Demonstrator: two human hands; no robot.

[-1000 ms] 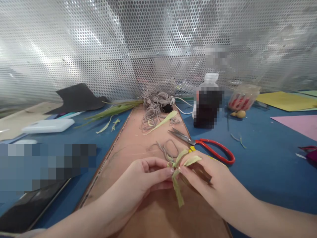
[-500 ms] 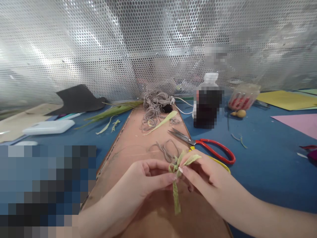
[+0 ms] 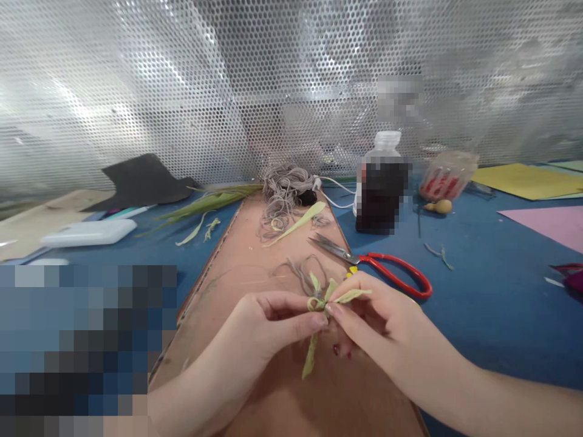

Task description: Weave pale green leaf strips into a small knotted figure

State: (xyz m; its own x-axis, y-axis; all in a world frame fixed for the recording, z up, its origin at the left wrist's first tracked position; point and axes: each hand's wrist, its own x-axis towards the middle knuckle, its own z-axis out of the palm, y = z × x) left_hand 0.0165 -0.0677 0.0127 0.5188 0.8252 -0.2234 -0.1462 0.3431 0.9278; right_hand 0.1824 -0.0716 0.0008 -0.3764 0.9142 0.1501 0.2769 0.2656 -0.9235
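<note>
My left hand [image 3: 282, 321] pinches a small knotted bundle of pale green leaf strips [image 3: 315, 303] between thumb and forefinger. From the other side, my right hand [image 3: 378, 321] grips the same bundle, its thumb and fingertips at the knot. One strip end hangs down below the fingers, and others stick up and out to the right. Thin grey cord [image 3: 300, 273] runs from the bundle onto the brown cardboard [image 3: 246, 255] beneath. Just beyond my right hand lie red-handled scissors [image 3: 364, 258], blades pointing left. A yellow-handled tool [image 3: 352, 271] is mostly hidden by that hand.
Farther back on the cardboard are a tangle of grey cord [image 3: 289, 182] and a loose leaf strip [image 3: 300, 223]. A bottle [image 3: 388, 141], a plastic jar [image 3: 449, 173] and a small gourd [image 3: 439, 207] stand behind right. A white case [image 3: 91, 232] lies left. Perforated metal [image 3: 291, 73] closes the back.
The hanging strip end has swung left and up. Both hands keep their pinch, with the right fingers shifted slightly at the knot. The loop beside the knot has turned a little.
</note>
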